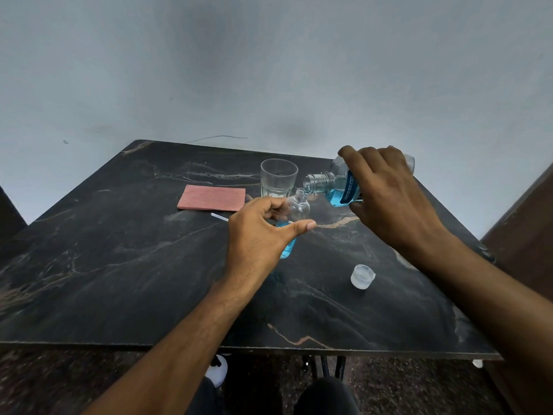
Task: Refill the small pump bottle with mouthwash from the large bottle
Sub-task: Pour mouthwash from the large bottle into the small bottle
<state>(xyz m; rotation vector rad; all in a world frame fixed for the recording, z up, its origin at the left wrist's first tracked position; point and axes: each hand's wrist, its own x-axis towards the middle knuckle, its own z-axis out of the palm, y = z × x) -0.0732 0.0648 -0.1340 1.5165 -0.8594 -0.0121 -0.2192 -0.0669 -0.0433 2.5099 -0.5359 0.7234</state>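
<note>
From the head camera, a dark marble-patterned table with pale brown veins stands against a plain grey-blue wall. The left hand holds the small clear plastic pump bottle above the middle of the table, tilted so its open neck leans up and to the right; the fingers wrap round its far side and the thumb stretches across its near side. Blue liquid shows in the lower part of this bottle, below the thumb.

The right hand grips the large clear mouthwash bottle from above, its fingers curled over the body, which is tipped nearly flat with the open mouth pointing left. That mouth sits just above and beside the small bottle's neck; whether they touch cannot be told. Blue mouthwash pools in the lower side of the large bottle, next to its blue label.

Behind the two bottles stands an empty clear drinking glass, upright. To its left lies a flat pink rectangular cloth. A thin white tube lies on the table just left of the left hand. A translucent white bottle cap rests near the right forearm, open side up.
</note>
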